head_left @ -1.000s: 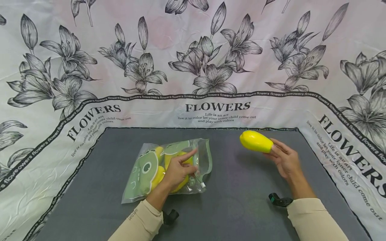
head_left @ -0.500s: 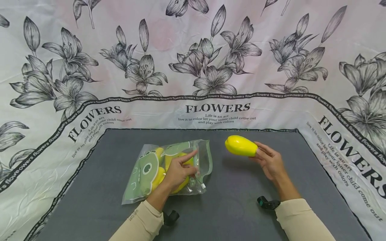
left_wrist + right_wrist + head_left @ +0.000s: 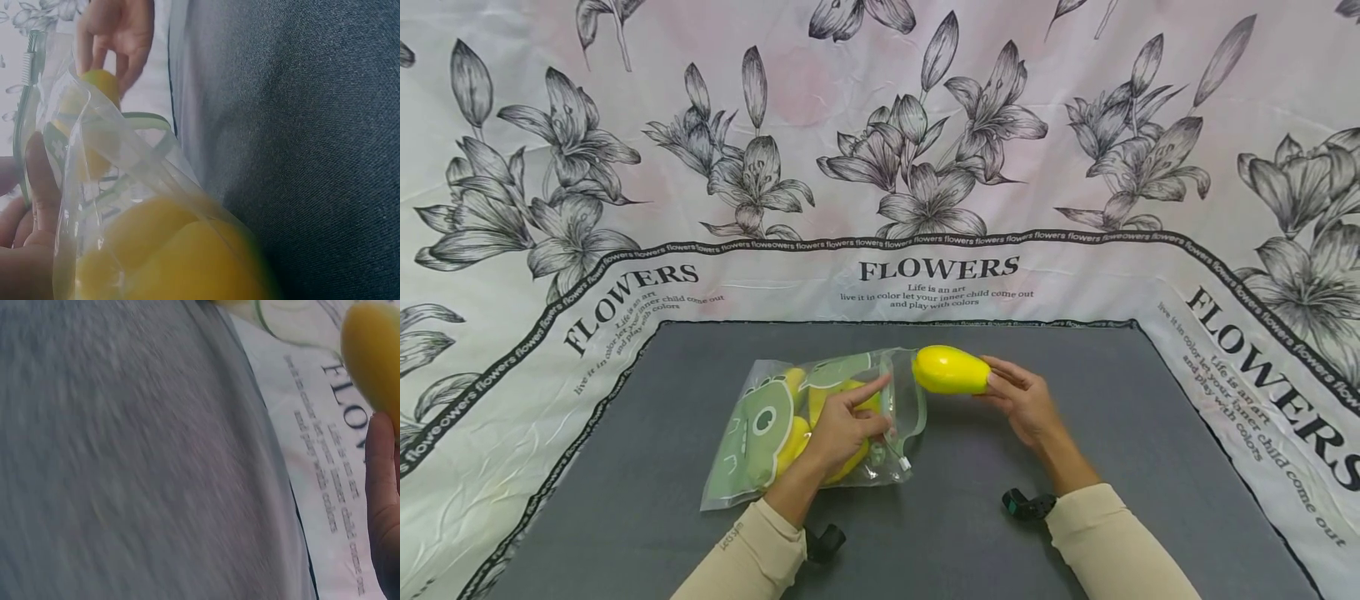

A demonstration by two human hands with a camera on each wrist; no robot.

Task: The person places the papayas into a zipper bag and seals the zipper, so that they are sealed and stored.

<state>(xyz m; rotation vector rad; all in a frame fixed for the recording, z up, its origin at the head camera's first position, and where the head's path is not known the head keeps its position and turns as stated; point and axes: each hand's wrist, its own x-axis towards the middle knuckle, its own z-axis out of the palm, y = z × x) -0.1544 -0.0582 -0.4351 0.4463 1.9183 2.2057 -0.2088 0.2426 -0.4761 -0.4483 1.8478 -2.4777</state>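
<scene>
A clear zip bag [image 3: 741, 450] with a green dinosaur print lies left of centre, its mouth facing right. Yellow things [image 3: 187, 262] fill it; the film and print partly hide their shapes. My left hand [image 3: 841, 429] grips the bag near its mouth, index finger stretched along the edge and holding the film raised. In my right hand [image 3: 1028, 410] is a glossy yellow fruit [image 3: 951, 371], long and rounded with a lobed end, pinched at its narrower end. Its free end overlaps the bag's mouth in the head view. The right wrist view shows a finger [image 3: 381, 462] along the fruit.
The bag's slider [image 3: 905, 462] sits at the near corner of its mouth. A grey cloth [image 3: 970, 533] covers the table, and a white flower-printed curtain [image 3: 797, 287] rises behind and beside it. Black wrist cameras [image 3: 825, 542] hang under both wrists.
My right hand has carried the yellow fruit leftward and slightly down, from right of the bag to its mouth. The left hand and the bag have stayed in place.
</scene>
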